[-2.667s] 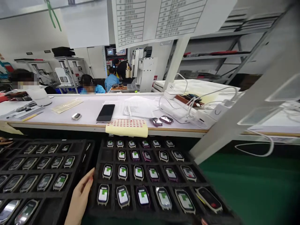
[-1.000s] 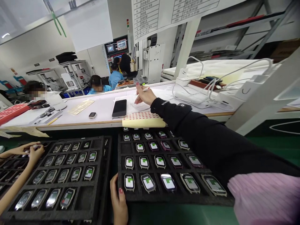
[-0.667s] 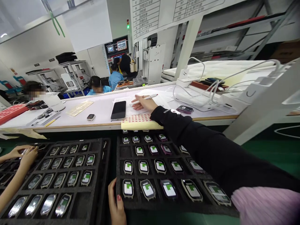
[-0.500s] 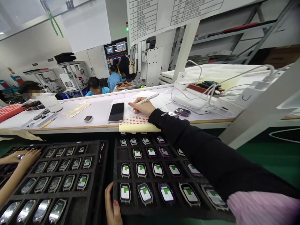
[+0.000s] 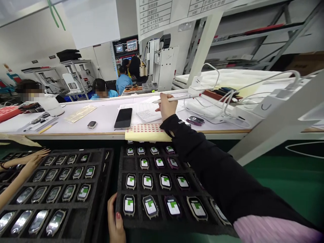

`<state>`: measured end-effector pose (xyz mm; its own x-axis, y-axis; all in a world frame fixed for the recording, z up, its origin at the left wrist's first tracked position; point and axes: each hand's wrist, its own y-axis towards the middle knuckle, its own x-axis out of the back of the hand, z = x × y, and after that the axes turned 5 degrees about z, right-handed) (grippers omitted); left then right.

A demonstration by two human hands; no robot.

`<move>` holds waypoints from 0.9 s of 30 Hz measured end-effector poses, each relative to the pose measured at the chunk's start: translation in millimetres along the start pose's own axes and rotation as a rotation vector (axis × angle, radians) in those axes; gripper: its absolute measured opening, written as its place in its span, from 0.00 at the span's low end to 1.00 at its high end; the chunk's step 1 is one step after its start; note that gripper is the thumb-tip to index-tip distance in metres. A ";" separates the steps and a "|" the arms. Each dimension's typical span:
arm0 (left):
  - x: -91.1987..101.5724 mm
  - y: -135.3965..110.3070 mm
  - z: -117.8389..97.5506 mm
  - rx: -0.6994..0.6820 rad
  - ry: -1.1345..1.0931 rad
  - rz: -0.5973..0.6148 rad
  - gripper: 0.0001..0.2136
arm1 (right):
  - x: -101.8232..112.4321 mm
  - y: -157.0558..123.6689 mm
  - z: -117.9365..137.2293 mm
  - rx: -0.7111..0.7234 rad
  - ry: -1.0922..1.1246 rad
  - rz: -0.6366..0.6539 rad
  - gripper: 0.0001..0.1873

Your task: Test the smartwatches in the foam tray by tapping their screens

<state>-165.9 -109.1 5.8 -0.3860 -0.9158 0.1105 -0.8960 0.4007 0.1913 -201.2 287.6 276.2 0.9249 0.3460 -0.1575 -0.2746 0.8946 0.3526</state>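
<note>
We've got right hand (image 5: 168, 106) fingers pinching a pen (image 5: 181, 98) near papers (image 5: 146, 114) right of the phone (image 5: 123, 118), left hand (image 5: 116, 221) against the watch tray (image 5: 128, 166) nearer us than the phone, can't tell whether those fingers grip.

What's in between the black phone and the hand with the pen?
White papers with writing on them lie on the bench between the phone and the right hand. You can see that in the head view.
</note>
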 end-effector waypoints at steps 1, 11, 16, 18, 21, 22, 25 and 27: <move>0.3 -0.1 -0.2 0.005 -0.001 -0.008 0.32 | 0.9 1.6 -0.2 0.003 0.012 -0.005 0.16; -0.9 -4.2 -10.4 0.066 0.031 -0.022 0.32 | -2.9 -10.3 -6.1 0.027 -0.177 0.264 0.20; -0.6 -4.2 -7.9 0.072 0.017 -0.006 0.33 | -5.3 -16.2 -9.6 0.084 -0.353 0.388 0.17; -0.8 -4.1 -7.3 0.075 0.015 -0.009 0.32 | -5.6 -17.2 -9.0 0.101 -0.390 0.423 0.15; -1.1 -4.0 -7.4 0.077 0.012 -0.014 0.33 | -5.7 -18.6 -7.7 0.123 -0.418 0.461 0.14; -1.1 -4.0 -7.5 0.075 0.010 -0.014 0.33 | -5.7 -19.0 -7.4 0.128 -0.426 0.467 0.14; -0.9 -4.0 -7.2 0.055 0.010 -0.015 0.33 | -5.3 -19.3 -7.4 0.140 -0.444 0.478 0.14; -0.7 -3.9 -6.3 0.049 0.012 -0.018 0.33 | -4.9 -18.9 -7.9 0.143 -0.448 0.481 0.14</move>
<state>-160.7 -109.9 11.1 -0.3677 -0.9222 0.1197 -0.9123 0.3827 0.1457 -202.6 271.2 263.1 0.7365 0.5182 0.4348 -0.6743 0.6135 0.4110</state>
